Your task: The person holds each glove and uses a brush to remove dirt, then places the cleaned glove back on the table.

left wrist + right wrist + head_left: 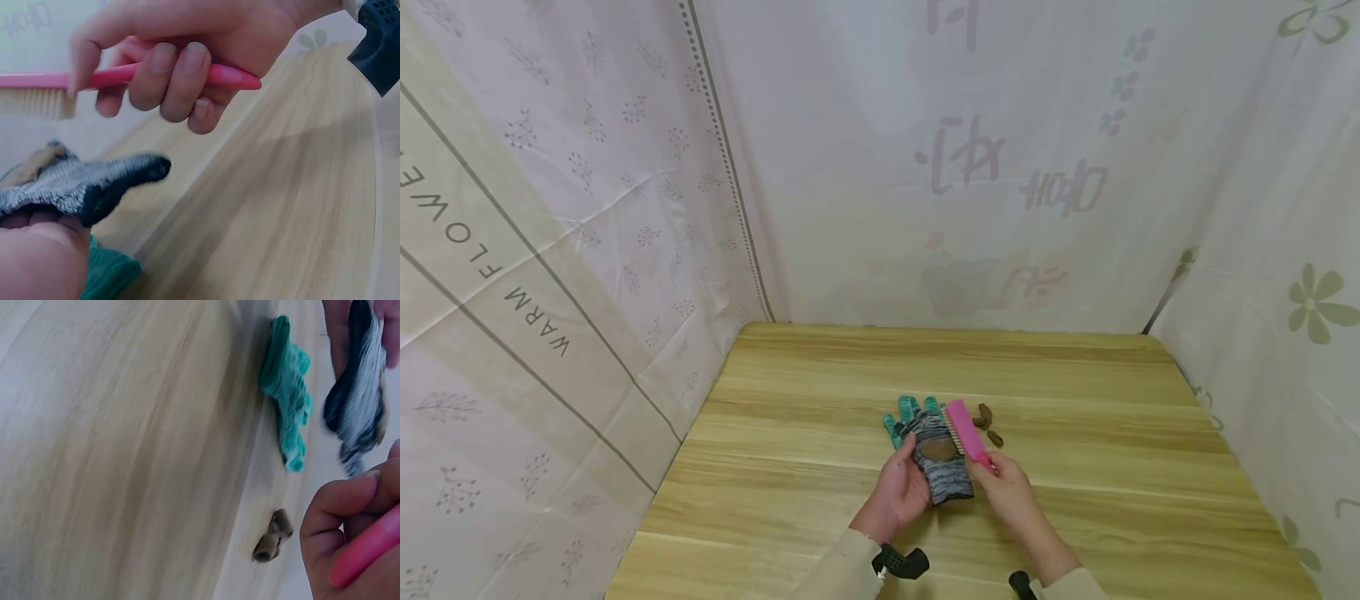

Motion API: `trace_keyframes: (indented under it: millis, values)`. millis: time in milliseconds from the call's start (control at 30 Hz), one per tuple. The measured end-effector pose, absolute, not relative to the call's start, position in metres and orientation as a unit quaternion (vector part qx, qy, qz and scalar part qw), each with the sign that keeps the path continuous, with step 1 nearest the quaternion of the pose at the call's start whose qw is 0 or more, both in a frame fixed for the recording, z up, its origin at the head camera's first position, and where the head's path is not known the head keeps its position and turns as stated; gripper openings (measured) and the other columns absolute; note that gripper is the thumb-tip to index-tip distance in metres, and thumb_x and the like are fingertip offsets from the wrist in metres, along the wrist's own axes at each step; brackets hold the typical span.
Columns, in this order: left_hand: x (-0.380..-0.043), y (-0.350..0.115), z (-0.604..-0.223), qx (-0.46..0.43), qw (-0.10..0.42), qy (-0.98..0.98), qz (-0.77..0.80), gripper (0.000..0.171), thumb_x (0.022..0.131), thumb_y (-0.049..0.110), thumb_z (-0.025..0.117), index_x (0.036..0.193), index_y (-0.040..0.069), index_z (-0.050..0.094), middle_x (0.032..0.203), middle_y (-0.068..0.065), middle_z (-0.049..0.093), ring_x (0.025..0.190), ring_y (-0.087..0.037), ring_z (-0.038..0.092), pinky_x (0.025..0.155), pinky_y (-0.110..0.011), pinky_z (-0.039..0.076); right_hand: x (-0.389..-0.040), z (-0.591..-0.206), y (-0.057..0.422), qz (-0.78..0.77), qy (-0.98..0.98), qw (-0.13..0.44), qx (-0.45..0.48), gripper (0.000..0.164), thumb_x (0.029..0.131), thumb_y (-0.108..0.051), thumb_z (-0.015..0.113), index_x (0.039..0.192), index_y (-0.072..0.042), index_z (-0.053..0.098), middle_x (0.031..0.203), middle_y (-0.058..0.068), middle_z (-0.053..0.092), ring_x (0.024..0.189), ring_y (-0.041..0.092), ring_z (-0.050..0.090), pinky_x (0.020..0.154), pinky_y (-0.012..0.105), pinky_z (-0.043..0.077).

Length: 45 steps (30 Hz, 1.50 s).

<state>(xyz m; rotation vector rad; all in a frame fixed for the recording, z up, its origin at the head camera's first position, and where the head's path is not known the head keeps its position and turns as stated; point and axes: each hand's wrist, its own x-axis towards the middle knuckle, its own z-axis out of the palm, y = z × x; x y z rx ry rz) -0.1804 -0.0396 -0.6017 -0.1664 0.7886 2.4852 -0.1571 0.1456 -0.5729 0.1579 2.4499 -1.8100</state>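
My left hand holds a grey knitted glove with teal fingers, the thumb along its near edge and the fingers beneath it. A brown patch marks the middle of the glove. In my right hand is a pink brush, gripped by its handle; its pale bristles face the glove and overlap its right side in the head view. From the left wrist, the bristles show above the glove. The right wrist view shows the fingers curled round the pink handle.
Several small brown curled pieces lie on the wooden table, just right of the brush. Under the held glove, the right wrist view shows teal knitted fabric. Patterned white curtains hang round the table's back and sides.
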Motion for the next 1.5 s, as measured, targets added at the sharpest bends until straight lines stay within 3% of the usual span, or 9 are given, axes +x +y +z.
trace_keyframes:
  millis: [233,400,500,633,900,1100,1367,1500]
  values:
    - [-0.179,-0.032,-0.596,-0.091,0.225,0.309,0.920,0.050,0.111,0.035,0.035,0.153,0.010,0.024,0.166,-0.010,0.025,0.155,-0.026,0.017,0.127,-0.038,0.018,-0.154,-0.566,0.126,-0.595,0.800,0.073,0.038,0.024,0.097,-0.023,0.066,0.097,0.001,0.065,0.066,-0.003,0.041,0.058,0.008,0.038,0.051,0.022,0.034]
    - [-0.179,-0.027,-0.597,-0.095,0.219,0.318,0.918,0.056,0.110,0.033,0.036,0.156,0.003,0.025,0.163,-0.012,0.032,0.152,-0.023,0.029,0.125,-0.034,0.025,-0.151,-0.565,0.115,-0.602,0.794,0.072,0.046,0.031,0.101,-0.030,0.062,0.101,0.001,0.065,0.070,-0.001,0.046,0.063,0.011,0.044,0.055,0.024,0.038]
    - [-0.177,-0.026,-0.597,-0.100,0.217,0.322,0.916,0.053,0.109,0.031,0.036,0.153,0.001,0.033,0.153,-0.009,0.049,0.139,-0.016,0.048,0.119,-0.030,0.034,-0.150,-0.564,0.111,-0.608,0.789,0.076,0.051,0.036,0.103,-0.034,0.058,0.102,0.001,0.065,0.068,-0.001,0.048,0.062,0.011,0.045,0.055,0.024,0.038]
    - [-0.176,-0.024,-0.594,-0.106,0.214,0.322,0.916,0.049,0.110,0.028,0.033,0.149,-0.001,0.036,0.141,-0.009,0.060,0.120,-0.010,0.063,0.110,-0.026,0.044,-0.150,-0.567,0.110,-0.591,0.802,0.074,0.051,0.036,0.103,-0.037,0.058,0.099,-0.001,0.065,0.069,-0.001,0.047,0.063,0.011,0.044,0.056,0.024,0.037]
    - [-0.178,-0.025,-0.592,-0.131,0.185,0.349,0.909,0.047,0.110,0.025,0.033,0.142,-0.009,0.042,0.143,-0.023,0.055,0.119,-0.017,0.064,0.108,-0.030,0.048,-0.152,-0.573,0.114,-0.531,0.843,0.084,0.032,0.042,0.100,-0.048,0.059,0.100,-0.007,0.066,0.074,0.000,0.051,0.069,0.014,0.047,0.058,0.024,0.039]
    - [-0.181,-0.027,-0.594,-0.149,0.172,0.352,0.908,0.042,0.111,0.022,0.031,0.137,-0.009,0.043,0.126,-0.017,0.066,0.118,-0.021,0.064,0.111,-0.037,0.046,-0.153,-0.573,0.120,-0.503,0.858,0.099,0.026,0.042,0.099,-0.051,0.060,0.103,-0.010,0.067,0.070,-0.001,0.046,0.065,0.014,0.043,0.055,0.025,0.036]
    - [-0.185,-0.030,-0.590,-0.143,0.162,0.354,0.910,0.043,0.111,0.022,0.032,0.139,-0.009,0.042,0.136,-0.023,0.059,0.124,-0.024,0.061,0.114,-0.043,0.043,-0.153,-0.573,0.125,-0.497,0.863,0.092,0.018,0.034,0.099,-0.046,0.062,0.094,-0.013,0.065,0.066,-0.002,0.046,0.060,0.012,0.041,0.052,0.024,0.034]
    - [-0.186,-0.032,-0.588,-0.153,0.165,0.347,0.910,0.041,0.112,0.022,0.033,0.137,-0.008,0.044,0.127,-0.019,0.066,0.117,-0.021,0.065,0.112,-0.042,0.044,-0.152,-0.573,0.127,-0.492,0.866,0.087,0.010,0.033,0.099,-0.046,0.062,0.094,-0.014,0.064,0.066,-0.003,0.045,0.059,0.011,0.040,0.052,0.024,0.033]
